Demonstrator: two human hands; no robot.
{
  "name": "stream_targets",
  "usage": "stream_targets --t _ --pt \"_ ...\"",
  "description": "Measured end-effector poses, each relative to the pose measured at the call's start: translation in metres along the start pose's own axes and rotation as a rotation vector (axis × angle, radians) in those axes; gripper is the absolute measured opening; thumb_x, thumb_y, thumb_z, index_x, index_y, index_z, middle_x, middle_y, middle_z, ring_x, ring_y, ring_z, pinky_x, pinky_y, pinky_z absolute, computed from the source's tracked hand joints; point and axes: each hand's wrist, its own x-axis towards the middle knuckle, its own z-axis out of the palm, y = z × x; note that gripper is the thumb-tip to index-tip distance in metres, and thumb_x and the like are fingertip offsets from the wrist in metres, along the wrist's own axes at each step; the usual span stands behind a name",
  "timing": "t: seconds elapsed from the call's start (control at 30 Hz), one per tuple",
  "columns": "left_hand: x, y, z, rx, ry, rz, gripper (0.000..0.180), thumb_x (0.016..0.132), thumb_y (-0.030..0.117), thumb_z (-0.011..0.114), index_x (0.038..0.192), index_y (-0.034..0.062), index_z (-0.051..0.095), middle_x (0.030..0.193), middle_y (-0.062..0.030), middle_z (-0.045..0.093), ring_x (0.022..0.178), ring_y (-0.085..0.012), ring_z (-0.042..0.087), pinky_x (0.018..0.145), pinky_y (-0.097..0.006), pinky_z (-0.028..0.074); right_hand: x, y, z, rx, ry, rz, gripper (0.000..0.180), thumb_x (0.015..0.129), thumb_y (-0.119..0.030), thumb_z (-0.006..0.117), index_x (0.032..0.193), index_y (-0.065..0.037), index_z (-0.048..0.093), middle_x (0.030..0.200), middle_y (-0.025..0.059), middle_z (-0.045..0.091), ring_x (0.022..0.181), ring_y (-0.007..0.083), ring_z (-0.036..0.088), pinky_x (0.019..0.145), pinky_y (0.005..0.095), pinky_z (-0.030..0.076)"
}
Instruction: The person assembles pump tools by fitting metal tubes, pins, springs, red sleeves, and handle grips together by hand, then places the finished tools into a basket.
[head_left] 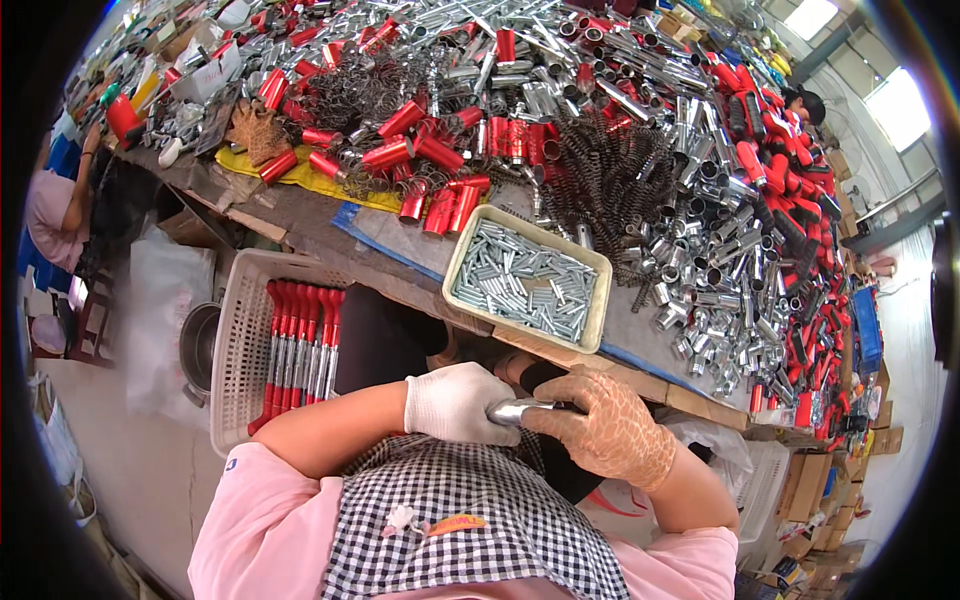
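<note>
My left hand [455,403], in a white glove, is closed around one end of a shiny metal tube [512,410] held in front of my checked apron. The right hand [608,425], wearing an orange patterned glove, grips the tube's other end, where a dark part shows between thumb and fingers. Both gloves hide much of the tube. Just beyond my hands, a cream plastic tray [604,292] full of short metal pins [530,285] sits at the table's near edge.
A white crate [232,350] at left holds several red-and-chrome tools [300,340]. The table bears heaps of red sleeves [440,205], dark springs [610,180], chrome tubes [715,250] and red-and-black handles [785,180]. Another person [60,210] works at the far left; a metal pot [200,345] stands beside the crate.
</note>
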Motion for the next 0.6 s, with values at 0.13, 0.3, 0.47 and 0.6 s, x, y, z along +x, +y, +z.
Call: stream_targets --t 0.13,0.3,0.47,0.6 --pt "-0.005 0.001 0.003 0.079 0.116 0.002 0.030 0.080 0.035 0.072 0.083 0.0056 0.067 0.073 -0.0154 0.065 0.071 -0.0335 0.065 0.066 -0.043 0.051 0.008 0.001 0.000 0.165 -0.008 0.131 0.028 0.078 -0.017 0.070 0.105 -0.008 0.067 0.104 0.0111 0.065 0.096 0.0317 0.063 0.078 0.0416 0.053" --pt "-0.004 -0.013 0.026 0.192 0.362 0.174 0.029 0.080 0.036 0.072 0.080 0.0092 0.062 0.069 -0.0118 0.062 0.066 -0.0345 0.063 0.061 -0.046 0.050 0.011 -0.010 0.001 -0.163 -0.031 0.415 0.040 0.076 -0.046 0.072 0.071 -0.006 0.065 0.063 0.0172 0.063 0.057 0.0362 0.063 0.054 0.0442 0.051" --pt "-0.009 -0.007 0.028 0.190 0.359 0.057 0.033 0.080 0.040 0.071 0.081 0.0087 0.062 0.070 -0.0122 0.062 0.068 -0.0351 0.063 0.062 -0.045 0.050 0.024 -0.008 -0.010 -0.095 0.123 0.219 0.038 0.072 -0.041 0.073 0.085 -0.005 0.068 0.068 0.0157 0.064 0.065 0.0366 0.064 0.060 0.0455 0.050" --pt "-0.010 -0.012 0.028 0.168 0.383 0.071 0.033 0.081 0.041 0.071 0.082 0.0082 0.063 0.072 -0.0129 0.062 0.071 -0.0357 0.063 0.063 -0.045 0.050 0.022 -0.007 -0.006 0.022 0.090 0.112 0.045 0.075 -0.040 0.072 0.099 -0.002 0.067 0.072 0.0142 0.064 0.067 0.0349 0.064 0.064 0.0446 0.050"
